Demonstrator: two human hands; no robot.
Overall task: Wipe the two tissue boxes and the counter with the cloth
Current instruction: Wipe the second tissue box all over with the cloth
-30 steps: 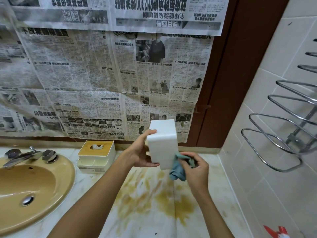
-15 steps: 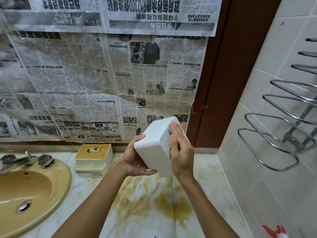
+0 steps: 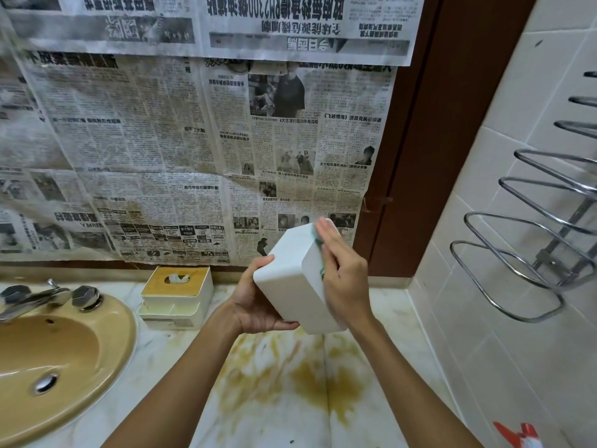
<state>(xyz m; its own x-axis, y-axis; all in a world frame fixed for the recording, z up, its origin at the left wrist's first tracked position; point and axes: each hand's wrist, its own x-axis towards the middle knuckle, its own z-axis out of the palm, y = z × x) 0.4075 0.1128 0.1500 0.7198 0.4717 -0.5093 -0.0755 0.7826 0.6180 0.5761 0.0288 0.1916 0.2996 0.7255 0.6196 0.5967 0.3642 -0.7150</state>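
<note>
Midair, right hand (image 3: 343, 279) presses cloth (image 3: 316, 235) against white tissue box (image 3: 286, 281).

The box (image 3: 290, 281) in my left hand (image 3: 258, 307) is above the worktop (image 3: 181, 360), my right hand (image 3: 344, 279) on its right; a second box (image 3: 176, 297) stands behind, beside the sink (image 3: 64, 350).
</note>
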